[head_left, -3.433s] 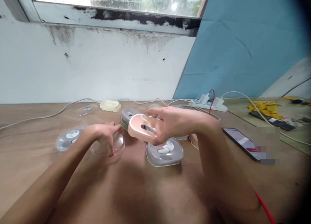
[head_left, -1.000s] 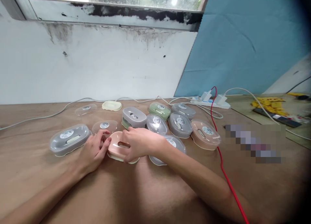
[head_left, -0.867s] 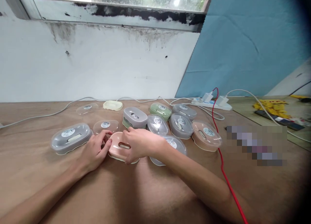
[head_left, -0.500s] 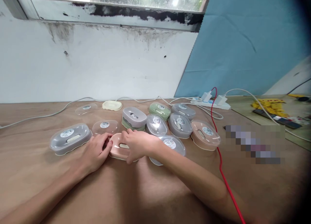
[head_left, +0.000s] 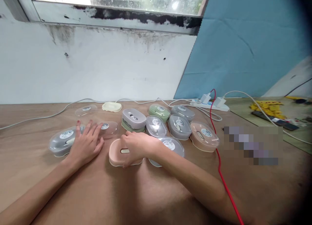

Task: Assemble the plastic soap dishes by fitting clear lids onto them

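A pink oval soap box (head_left: 115,152) without its clear cover lies at the middle front of the table. My right hand (head_left: 141,145) reaches across its right half, thumb at the near side and fingers at the far side, gripping it. To its left, my left hand (head_left: 85,143) is open with fingers spread. Its fingertips overlap the right end of a grey lidded soap box (head_left: 58,142) and reach the edge of a loose clear lid (head_left: 110,130); whether they touch is hard to tell. The loose lid carries a round sticker.
Several lidded soap boxes stand right of centre, including a green one (head_left: 156,112) and a pink one (head_left: 202,142). Behind lie a clear lid (head_left: 81,112) and a cream piece (head_left: 111,106). A red cable (head_left: 220,166) crosses the right side from a power strip (head_left: 209,104).
My left hand has left the pink soap box and moved left and up, its fingers spreading. My right hand stays on the box, which sits slightly nearer to me.
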Available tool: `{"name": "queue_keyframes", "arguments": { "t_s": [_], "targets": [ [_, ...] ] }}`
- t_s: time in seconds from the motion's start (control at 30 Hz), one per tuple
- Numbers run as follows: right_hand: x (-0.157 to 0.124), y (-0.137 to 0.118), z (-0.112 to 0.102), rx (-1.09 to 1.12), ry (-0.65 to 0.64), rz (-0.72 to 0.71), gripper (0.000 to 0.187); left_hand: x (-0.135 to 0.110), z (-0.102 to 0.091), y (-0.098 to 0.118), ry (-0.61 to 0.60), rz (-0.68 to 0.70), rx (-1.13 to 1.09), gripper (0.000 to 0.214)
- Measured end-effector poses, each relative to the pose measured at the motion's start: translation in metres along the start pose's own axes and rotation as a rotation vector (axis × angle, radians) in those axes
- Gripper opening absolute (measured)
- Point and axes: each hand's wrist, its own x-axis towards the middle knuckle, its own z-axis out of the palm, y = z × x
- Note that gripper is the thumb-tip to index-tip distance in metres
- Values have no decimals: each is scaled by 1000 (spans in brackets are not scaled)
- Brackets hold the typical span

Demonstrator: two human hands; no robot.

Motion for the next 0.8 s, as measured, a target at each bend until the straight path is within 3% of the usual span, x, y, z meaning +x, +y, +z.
{"name": "queue_keyframes", "arguments": {
  "t_s": [0.2,0.33,0.47,0.67,0.8],
  "targets": [
    [1,7,1,50,-11,-12,83,-2,-2,3,-72,82,-64,52],
    [-6,4,-4,10,-57,58,92,-5,2,4,-87,103,-78,58],
    [-9,-1,-6,0,-55,84,88,-5,5,3,-66,54,-160,56],
    [-7,2,-3,-16,5,12,83,-4,1,10,10,-146,-476,55],
    [-22,4,-17,17,52,22,51,-5,-4,14,36,-200,-645,49]
  ]
}}
